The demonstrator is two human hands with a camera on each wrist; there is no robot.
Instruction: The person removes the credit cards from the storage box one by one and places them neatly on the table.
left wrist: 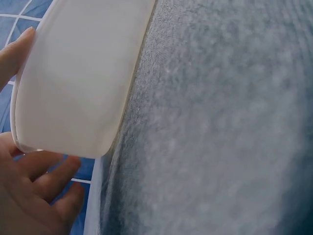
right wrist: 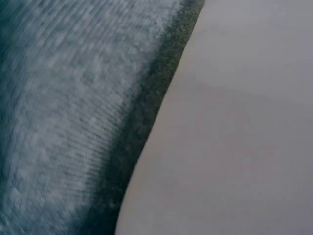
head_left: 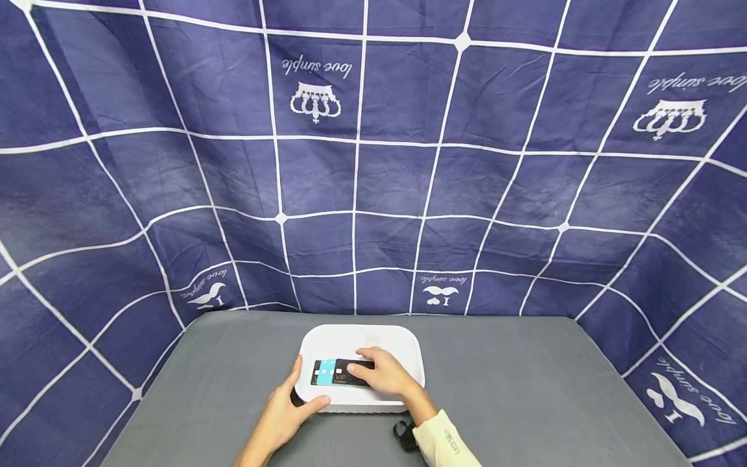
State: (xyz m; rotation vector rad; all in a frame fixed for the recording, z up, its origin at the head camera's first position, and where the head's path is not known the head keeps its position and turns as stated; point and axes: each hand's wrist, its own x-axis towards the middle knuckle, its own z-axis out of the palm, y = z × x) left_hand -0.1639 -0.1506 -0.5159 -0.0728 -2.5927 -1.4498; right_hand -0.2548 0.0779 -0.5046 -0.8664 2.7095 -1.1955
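A white plastic tray (head_left: pixel 362 334) with rounded corners sits near the far edge of the table. Overlapping flat cards lie inside it: a black card (head_left: pixel 316 375) at the left, light blue cards (head_left: pixel 327 371) beside it, and a black card marked VIP (head_left: pixel 343 376) on top. My right hand (head_left: pixel 382 374) reaches into the tray and grips the VIP card, thumb over its face, covering its right end. My left hand (head_left: pixel 286 408) holds the tray's left end, fingers along the side and thumb at the near rim. In the left wrist view, its fingers (left wrist: pixel 54 183) curl by the tray's corner.
The tray stands on a grey cloth-covered table (head_left: pixel 508 389). A small black strap-like item (head_left: pixel 405 436) is on the table by the right sleeve (head_left: pixel 446 441). Behind and at both sides hangs a blue curtain (head_left: pixel 397 175) with white grid lines.
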